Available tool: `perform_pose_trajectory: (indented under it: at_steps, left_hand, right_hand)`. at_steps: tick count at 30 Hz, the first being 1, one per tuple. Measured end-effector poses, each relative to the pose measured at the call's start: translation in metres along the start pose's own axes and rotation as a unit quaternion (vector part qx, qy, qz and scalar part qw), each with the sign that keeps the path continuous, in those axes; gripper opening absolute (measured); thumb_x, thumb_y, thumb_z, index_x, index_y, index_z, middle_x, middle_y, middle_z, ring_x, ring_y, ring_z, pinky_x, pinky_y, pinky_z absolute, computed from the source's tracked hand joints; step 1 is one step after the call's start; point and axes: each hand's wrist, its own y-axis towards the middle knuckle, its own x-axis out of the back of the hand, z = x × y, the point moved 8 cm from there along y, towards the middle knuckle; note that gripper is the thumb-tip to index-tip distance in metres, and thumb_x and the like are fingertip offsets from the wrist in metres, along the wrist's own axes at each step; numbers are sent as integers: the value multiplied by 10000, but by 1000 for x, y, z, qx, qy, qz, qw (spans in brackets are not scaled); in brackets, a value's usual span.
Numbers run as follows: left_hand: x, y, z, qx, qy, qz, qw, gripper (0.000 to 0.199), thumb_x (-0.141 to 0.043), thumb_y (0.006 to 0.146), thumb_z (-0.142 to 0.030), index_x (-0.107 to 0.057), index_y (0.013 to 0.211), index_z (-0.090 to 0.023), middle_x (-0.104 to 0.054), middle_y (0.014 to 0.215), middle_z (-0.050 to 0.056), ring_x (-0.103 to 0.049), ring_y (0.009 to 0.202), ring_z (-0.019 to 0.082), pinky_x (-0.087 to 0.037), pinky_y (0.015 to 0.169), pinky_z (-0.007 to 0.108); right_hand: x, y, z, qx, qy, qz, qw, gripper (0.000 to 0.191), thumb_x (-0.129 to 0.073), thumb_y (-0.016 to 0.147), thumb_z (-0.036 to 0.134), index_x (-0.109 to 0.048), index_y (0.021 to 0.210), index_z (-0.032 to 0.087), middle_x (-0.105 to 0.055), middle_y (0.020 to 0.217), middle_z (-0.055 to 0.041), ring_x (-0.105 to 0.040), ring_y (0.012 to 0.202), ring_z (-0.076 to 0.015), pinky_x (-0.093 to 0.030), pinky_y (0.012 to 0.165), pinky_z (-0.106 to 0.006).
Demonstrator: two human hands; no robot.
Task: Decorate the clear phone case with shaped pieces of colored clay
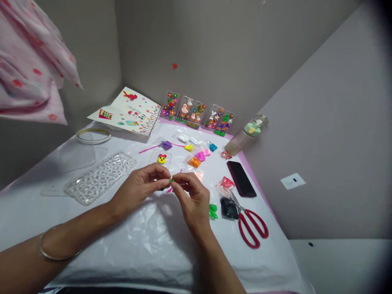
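My left hand [137,185] and my right hand [192,200] meet fingertip to fingertip above the middle of the table. Between them they pinch a tiny bit of green clay [172,180]. Just behind my left fingers lies a clear phone case [168,156] bearing a yellow face with red on top [162,159]; its lower part is hidden by my hands. A packet of green clay [213,211] rests beside my right wrist. Beyond my fingers are packets of orange clay [194,162], pink clay [200,156], yellow clay [189,148] and purple clay [166,145].
Red-handled scissors [251,228] touch a black clay packet [229,208] at right, near a dark phone [241,179]. A bottle [243,136] stands behind. Decorated cases [197,112] lean on the wall. A textured tray [99,177] and an open drawing book [127,112] lie left.
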Motion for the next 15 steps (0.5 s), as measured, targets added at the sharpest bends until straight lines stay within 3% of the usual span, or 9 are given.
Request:
perform_pose_trajectory:
  at_steps: [4,7,15]
  left_hand:
    - [1,-1,-2,-4,36,1,999,161,-726,915,-382,-741,913,-222,-712,861,-12,-668,837,161,-515,773,261]
    - [-1,-2,-3,-21,34,-2,999,133,-767,876,-335,-740,960,-235,-737,911,-17,-702,862,164,-545,802,260]
    - [-1,-8,-16,-139,169,-28,975,55,-697,938,-258,-742,958,-233,-719,907,-10,-686,862,152,-528,794,248]
  right_hand:
    - [0,2,-7,-50,47,-1,998,32,-769,868,230,-771,836,229,-711,840,-9,-661,764,-159,-550,712,-282]
    - [-2,3,-14,-116,108,10,987,49,-800,828,248,-764,817,218,-708,782,7,-639,694,-141,-537,683,-275]
    - [-7,2,-24,-169,162,30,972,112,-832,786,282,-759,796,197,-700,714,20,-622,641,-122,-517,665,-258]
